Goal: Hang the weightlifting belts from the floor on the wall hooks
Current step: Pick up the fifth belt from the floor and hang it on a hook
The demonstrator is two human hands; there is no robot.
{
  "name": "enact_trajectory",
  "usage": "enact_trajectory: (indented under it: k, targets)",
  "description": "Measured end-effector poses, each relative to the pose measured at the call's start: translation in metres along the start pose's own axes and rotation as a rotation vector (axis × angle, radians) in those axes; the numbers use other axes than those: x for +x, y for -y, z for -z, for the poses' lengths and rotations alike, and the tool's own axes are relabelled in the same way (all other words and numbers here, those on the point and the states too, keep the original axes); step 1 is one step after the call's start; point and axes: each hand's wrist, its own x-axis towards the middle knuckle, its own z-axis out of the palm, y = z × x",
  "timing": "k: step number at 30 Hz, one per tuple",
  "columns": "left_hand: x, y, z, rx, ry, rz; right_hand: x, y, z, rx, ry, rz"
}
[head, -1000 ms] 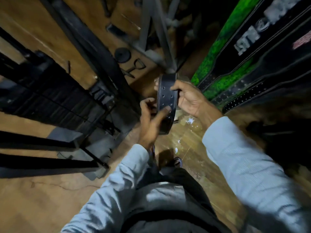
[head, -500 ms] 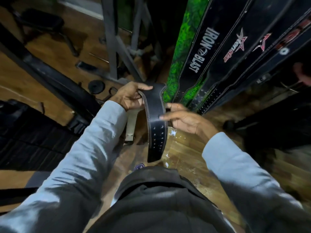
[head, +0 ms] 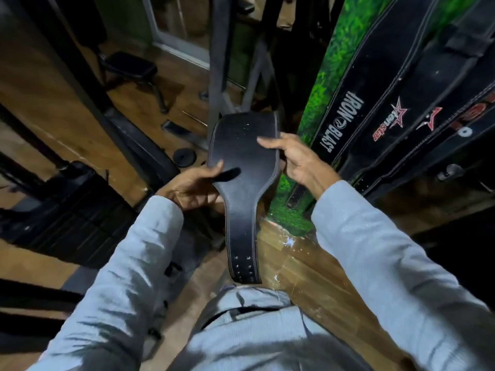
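from the head cam, the floor was worn wood planks with pale paint splatters near the person's feet. gym gear crowded the left side: a black padded bench, dark steel frame legs and a small round weight plate lying flat on the boards. on the right, a green textured wall had several belts already hanging close together, one reading iron blast.

the black belt was held up in front of the body, wide part on top, holed end dangling just above the waist. left hand gripped its left edge, thumb curled over the face. right hand pinched the right edge, thumb across the front.

not much open space, just the strip of floor between the gear and the wall.
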Motion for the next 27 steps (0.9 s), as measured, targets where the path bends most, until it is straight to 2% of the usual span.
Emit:
enact_trajectory:
  k: [3, 6, 11, 15, 19, 23, 27]
  targets:
    - [0.001, -0.019, -0.008, -0.101, -0.048, -0.059, -0.014, 0.0, 0.012, -0.018, 0.031, 0.099]
    - [0.017, -0.043, -0.03, -0.109, -0.081, -0.202, -0.031, 0.002, 0.021, 0.022, 0.09, 0.136]
    - [0.04, -0.076, -0.058, 0.145, -0.121, -0.237, -0.047, -0.001, 0.034, -0.029, 0.13, 0.117]
    - [0.038, -0.065, -0.062, 0.257, -0.133, -0.372, -0.049, 0.028, 0.036, 0.027, 0.149, 0.137]
    - [0.026, -0.038, -0.061, 0.256, -0.071, -0.458, -0.034, 0.076, 0.018, -0.037, 0.012, 0.164]
    - [0.006, -0.021, -0.049, 0.375, 0.099, -0.406, -0.018, 0.103, 0.003, 0.058, -0.097, 0.223]
    - [-0.007, -0.035, -0.047, 0.365, 0.043, -0.383, -0.015, 0.094, -0.001, 0.135, -0.105, 0.277]
